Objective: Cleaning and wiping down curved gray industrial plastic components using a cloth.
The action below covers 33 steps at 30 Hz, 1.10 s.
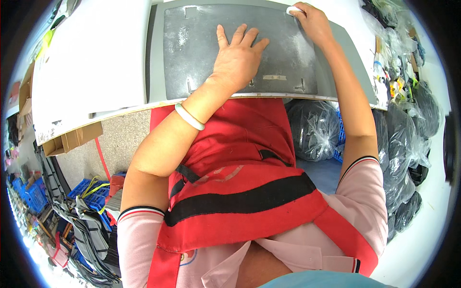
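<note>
Your red apron (240,192) hangs nearest. Your left hand (238,60) presses open and flat on the grey panel (240,48); it looks stiff and light. Beyond it, your right hand (313,21) is clamped on a white cloth (294,9) at the panel's far corner. Hold the panel by its edges.

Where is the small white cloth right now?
In the head view, the small white cloth is at the far right corner of the dark grey metal plate, pressed under the right hand.

Both bare arms reach forward. The left hand (237,57) lies flat, palm down, fingers spread. The right hand (312,21), farther out, has its fingers curled.
</note>
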{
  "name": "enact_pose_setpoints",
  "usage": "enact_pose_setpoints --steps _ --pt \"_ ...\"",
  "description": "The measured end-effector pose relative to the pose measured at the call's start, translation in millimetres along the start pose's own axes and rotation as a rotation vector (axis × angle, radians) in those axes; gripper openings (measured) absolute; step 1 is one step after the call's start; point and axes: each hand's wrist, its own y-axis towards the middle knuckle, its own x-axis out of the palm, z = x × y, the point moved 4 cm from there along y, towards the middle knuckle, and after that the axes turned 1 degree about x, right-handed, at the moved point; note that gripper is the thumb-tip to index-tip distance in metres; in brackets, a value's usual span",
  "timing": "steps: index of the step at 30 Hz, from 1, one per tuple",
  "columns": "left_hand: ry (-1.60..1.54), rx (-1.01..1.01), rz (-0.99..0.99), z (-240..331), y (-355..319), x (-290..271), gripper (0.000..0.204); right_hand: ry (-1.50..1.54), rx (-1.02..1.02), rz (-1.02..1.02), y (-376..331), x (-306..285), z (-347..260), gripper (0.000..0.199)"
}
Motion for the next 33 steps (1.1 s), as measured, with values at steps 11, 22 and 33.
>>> enact_pose_setpoints --steps 11,22,33 --pt "0.036 0.006 -0.030 -0.4 -0.8 -0.6 0.041 0.270 0.356 -0.033 -0.8 7.7 27.3 0.029" --pt "0.039 -0.018 -0.045 -4.2 -8.3 -2.9 0.044 0.339 0.463 -0.123 24.0 -1.0 -64.7 0.015" --pt "-0.069 0.003 -0.003 0.7 2.1 -0.5 0.045 0.236 -0.214 -0.200 72.4 86.7 -192.8 0.024"
